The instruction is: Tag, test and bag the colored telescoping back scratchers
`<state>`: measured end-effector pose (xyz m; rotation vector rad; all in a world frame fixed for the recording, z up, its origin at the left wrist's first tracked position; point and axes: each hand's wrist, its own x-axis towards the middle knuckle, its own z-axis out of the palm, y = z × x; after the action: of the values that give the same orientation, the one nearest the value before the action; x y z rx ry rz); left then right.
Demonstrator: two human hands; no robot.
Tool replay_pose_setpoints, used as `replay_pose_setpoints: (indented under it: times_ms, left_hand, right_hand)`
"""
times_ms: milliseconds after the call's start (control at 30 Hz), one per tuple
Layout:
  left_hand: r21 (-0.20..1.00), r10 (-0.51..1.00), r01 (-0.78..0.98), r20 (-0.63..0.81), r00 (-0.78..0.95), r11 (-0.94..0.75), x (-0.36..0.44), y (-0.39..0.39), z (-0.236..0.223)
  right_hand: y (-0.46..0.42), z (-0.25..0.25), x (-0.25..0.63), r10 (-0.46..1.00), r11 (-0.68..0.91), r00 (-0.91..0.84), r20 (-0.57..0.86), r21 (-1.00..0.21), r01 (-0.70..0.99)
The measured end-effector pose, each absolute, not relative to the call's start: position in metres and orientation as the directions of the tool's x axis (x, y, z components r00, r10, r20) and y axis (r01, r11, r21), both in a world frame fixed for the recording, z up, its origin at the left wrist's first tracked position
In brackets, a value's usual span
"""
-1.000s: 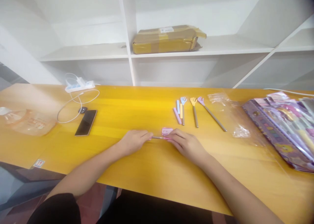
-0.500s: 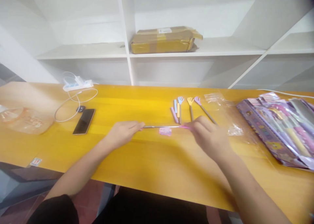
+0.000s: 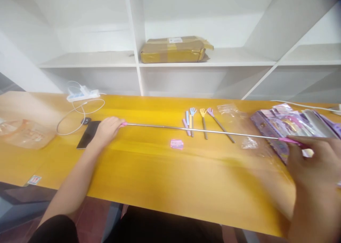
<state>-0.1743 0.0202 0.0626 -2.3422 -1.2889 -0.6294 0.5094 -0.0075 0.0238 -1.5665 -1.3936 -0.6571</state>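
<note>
A telescopic back scratcher [image 3: 202, 130] with a thin metal rod stretches long across the table between my hands. My left hand [image 3: 108, 129] is closed round its pink left end, above the phone. My right hand [image 3: 311, 154], blurred, grips the pink part at the other end, in front of the purple box. Behind the rod lie back scratchers with a blue head [image 3: 193, 111], a yellow head [image 3: 203, 112] and a purple head [image 3: 210, 112]. Beside them are loose handle sleeves in purple [image 3: 185, 125], blue [image 3: 187, 117] and yellow [image 3: 190, 122]. Small pink cards [image 3: 177, 144] lie below the rod.
A purple box [image 3: 257, 124] of packaged items stands at the right, with clear plastic wrapping [image 3: 249, 142] beside it. To the left are a black phone [image 3: 84, 140], a white power strip [image 3: 83, 95] with cable and an orange bag [image 3: 32, 134]. A cardboard box [image 3: 173, 51] sits on the shelf.
My hands have moved far apart, left hand leftward and right hand rightward. The back scratcher's rod between them has been drawn out much longer.
</note>
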Motion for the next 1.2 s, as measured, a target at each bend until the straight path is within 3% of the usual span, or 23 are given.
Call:
replay_pose_setpoints:
  times_ms: [100,333,567,733,1033,1200]
  left_hand:
    - [-0.063,0.727,0.863,0.510,0.459,-0.501,-0.175,0.017,0.052]
    - [0.041,0.791,0.905,0.503,0.348,-0.423,-0.181,0.015,0.049]
    - [-0.029,0.823,0.926,0.448,0.349,-0.377,-0.166,0.013,0.045]
    - [-0.068,0.788,0.915,0.485,0.379,-0.398,-0.165,0.013,0.045]
    - [-0.081,0.712,0.898,0.580,0.396,-0.433,-0.165,0.007,0.045]
    - [-0.092,0.712,0.898,0.577,0.400,-0.430,-0.164,0.007,0.047]
  right_hand:
    - [-0.004,0.012,0.494,0.485,0.161,0.184,0.855,-0.294,0.942]
    - [-0.008,-0.003,0.482,0.548,0.215,0.119,0.828,-0.276,0.937]
    - [-0.008,-0.004,0.480,0.553,0.192,0.185,0.813,-0.341,0.920]
    - [-0.011,0.000,0.478,0.592,0.128,0.264,0.762,-0.412,0.902]
    - [-0.009,0.000,0.479,0.598,0.127,0.294,0.746,-0.450,0.884]
    - [-0.009,-0.007,0.485,0.588,0.164,0.237,0.773,-0.400,0.902]
